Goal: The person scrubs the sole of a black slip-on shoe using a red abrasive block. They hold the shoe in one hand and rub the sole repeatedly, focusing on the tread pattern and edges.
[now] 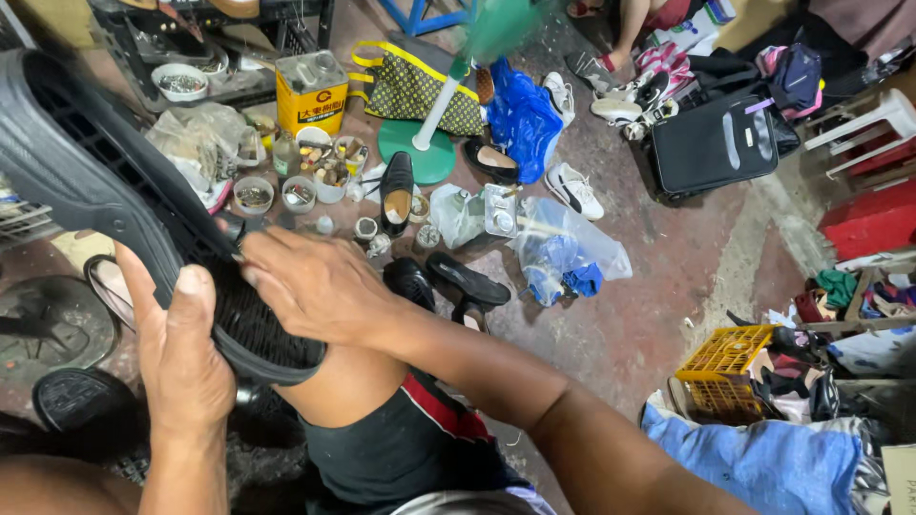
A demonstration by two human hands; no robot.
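A long black rubber shoe sole with a gridded tread runs from the upper left down to my knee. My left hand grips its near end from below, thumb lying over the edge. My right hand rests on top of the same end, fingers pressed on the tread near the rim. The sole's heel end lies on my bare knee, above black shorts with a red stripe.
The floor ahead holds a black dress shoe, black soles, white sneakers, small jars, a yellow tin can, plastic bags, a black suitcase and a yellow crate. Another person's legs show at the top.
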